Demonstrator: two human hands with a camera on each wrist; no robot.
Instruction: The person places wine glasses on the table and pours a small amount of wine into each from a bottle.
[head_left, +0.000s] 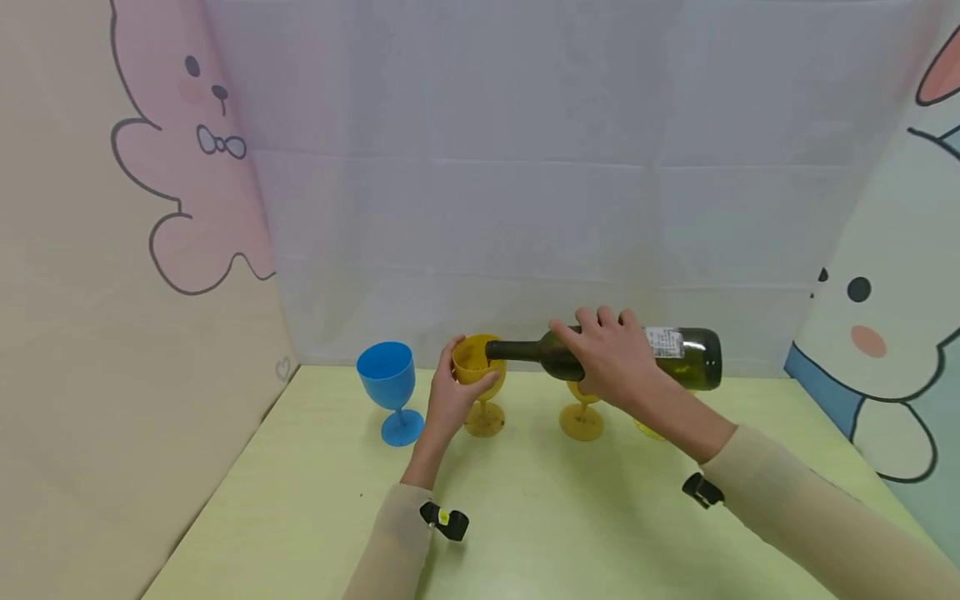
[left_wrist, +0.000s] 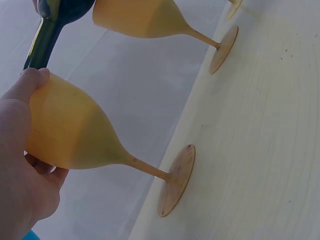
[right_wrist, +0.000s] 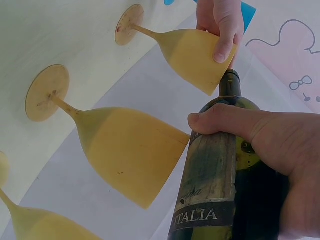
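My left hand (head_left: pixel 448 402) grips the bowl of a yellow goblet (left_wrist: pixel 75 120), thumb by the rim and fingers round the far side. This goblet stands upright, its round foot on the table. My right hand (head_left: pixel 613 357) holds a dark green wine bottle (head_left: pixel 699 358) round its body, thumb across the label in the right wrist view. The bottle lies nearly level, neck pointing left, and its mouth reaches the rim of the held goblet. Just below the bottle stands a second yellow goblet (right_wrist: pixel 130 150), its bowl partly hidden in the head view.
A blue goblet (head_left: pixel 387 379) stands left of my left hand. Another yellow goblet (right_wrist: pixel 45 225) stands at the right, mostly hidden behind my right forearm in the head view. Close behind the goblets, a pale cloth (head_left: pixel 525 225) hangs at the back edge of the light yellow table (head_left: pixel 525 525).
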